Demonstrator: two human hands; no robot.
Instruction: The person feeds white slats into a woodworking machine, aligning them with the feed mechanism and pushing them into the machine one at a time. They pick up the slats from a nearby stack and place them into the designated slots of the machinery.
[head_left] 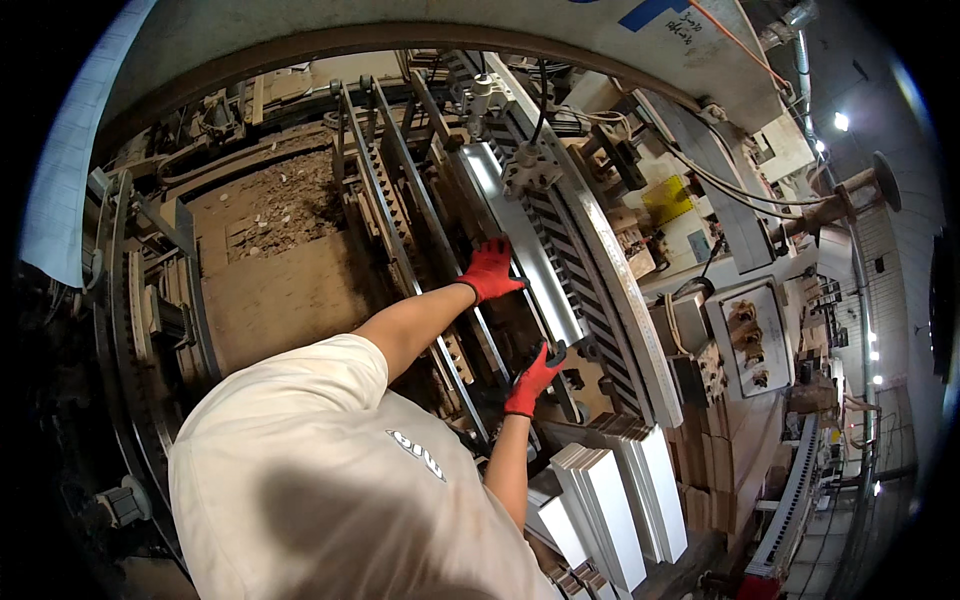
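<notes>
A long, glossy white panel lies on the machine, alongside a rail with dark and light slanted stripes. My left hand, in a red glove with dark fingertips, rests at the panel's left edge with its fingers spread. Nearer to me, my right hand, in a matching glove, is at the panel's near end. Its thumb and forefinger are on either side of the corner; the other fingers are partly hidden.
Stacked white boards stand at the near right. Metal rails run to the left of the panel, beside a dusty bed with debris. A curved beam crosses overhead. A tray sits at right.
</notes>
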